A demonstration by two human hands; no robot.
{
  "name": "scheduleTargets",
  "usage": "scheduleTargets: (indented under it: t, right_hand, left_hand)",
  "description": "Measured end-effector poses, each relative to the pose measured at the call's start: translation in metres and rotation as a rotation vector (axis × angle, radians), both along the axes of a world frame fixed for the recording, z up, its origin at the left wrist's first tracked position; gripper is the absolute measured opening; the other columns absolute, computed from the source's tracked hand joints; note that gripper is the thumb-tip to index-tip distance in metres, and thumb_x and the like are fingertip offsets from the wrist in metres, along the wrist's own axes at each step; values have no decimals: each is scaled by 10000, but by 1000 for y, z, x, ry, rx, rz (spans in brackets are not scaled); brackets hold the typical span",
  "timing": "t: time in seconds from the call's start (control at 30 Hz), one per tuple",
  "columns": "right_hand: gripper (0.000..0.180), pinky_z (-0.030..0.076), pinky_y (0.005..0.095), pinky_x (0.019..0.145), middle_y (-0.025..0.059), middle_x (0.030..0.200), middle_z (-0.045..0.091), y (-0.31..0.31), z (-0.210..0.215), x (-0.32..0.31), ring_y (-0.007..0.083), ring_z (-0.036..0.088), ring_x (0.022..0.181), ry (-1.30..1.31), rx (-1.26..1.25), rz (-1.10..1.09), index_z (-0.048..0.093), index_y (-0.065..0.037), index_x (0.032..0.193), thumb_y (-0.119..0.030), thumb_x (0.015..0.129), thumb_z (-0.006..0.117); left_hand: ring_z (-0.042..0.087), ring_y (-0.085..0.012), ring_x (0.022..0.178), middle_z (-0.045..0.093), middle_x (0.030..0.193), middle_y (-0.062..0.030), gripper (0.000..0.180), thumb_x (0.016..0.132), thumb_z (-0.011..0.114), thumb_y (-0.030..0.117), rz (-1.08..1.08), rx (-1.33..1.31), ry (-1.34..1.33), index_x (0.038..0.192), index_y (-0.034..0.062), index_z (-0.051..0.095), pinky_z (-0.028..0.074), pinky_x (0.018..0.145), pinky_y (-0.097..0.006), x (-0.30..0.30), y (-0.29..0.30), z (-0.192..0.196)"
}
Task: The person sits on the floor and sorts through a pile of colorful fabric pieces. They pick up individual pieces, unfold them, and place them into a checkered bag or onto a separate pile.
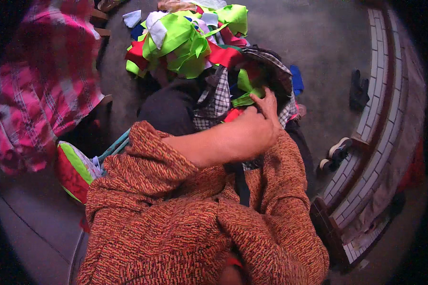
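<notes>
— One hand shows, my left hand [259,126], fingers pinching a green cloth strip [246,97] at twelve o'clock inside the checked bag [218,102].
— And your right?
— Hidden under the orange sleeve [285,199]; I cannot tell. Scrap pile [185,40] lies beyond, at eleven.

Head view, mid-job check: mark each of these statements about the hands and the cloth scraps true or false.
1. The left hand rests on a green cloth strip. True.
2. The heap of scraps is mostly blue. False: it is mostly bright green, with red and white pieces.
3. The right hand is raised above the heap. False: only its sleeve shows; the hand is hidden.
4. A checked fabric lies beside the left hand. True.
5. Shoes lie on the floor at right. True.
</notes>
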State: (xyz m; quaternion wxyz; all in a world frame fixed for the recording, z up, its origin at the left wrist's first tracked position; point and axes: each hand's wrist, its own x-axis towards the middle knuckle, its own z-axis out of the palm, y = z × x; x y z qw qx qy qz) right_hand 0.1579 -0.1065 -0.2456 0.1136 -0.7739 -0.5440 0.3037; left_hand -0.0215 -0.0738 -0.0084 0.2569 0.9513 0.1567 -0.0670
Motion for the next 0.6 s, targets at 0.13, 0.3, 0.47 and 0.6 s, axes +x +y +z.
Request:
scheduleTargets:
  t: [0.13,0.3,0.47,0.6]
  right_hand:
    - [933,386,424,941,234,1232,468,20,-7,-19,374,461,1129,-14,-210,-67,393,-31,1302,-509,588,756]
    - [918,392,433,929,247,1236,454,43,-24,-35,376,465,1122,78,-351,37,391,-25,1280,-489,579,760]
    - [563,476,450,800,233,1034,609,37,-74,-46,387,594,940,47,-326,86,575,-18,1102,-367,680,708]
    - [601,461,447,836,209,1118,573,31,-80,-33,381,559,1007,68,-261,148,468,-95,1248,-135,681,662]
  left_hand:
    - [565,-200,694,578,769,-58,178,788,511,180,89,54,30,900,47,547,400,635,-344,-2,7,22]
    - [528,-212,734,552,793,-76,236,791,493,195,162,56,-49,953,34,549,384,690,-403,-1,10,19]
    - [527,-231,748,554,803,-95,244,785,499,208,147,109,-56,948,34,551,385,697,-408,-5,15,21]
    - [542,-226,751,566,816,-98,216,789,496,203,158,94,8,912,36,558,386,689,-393,-3,18,24]
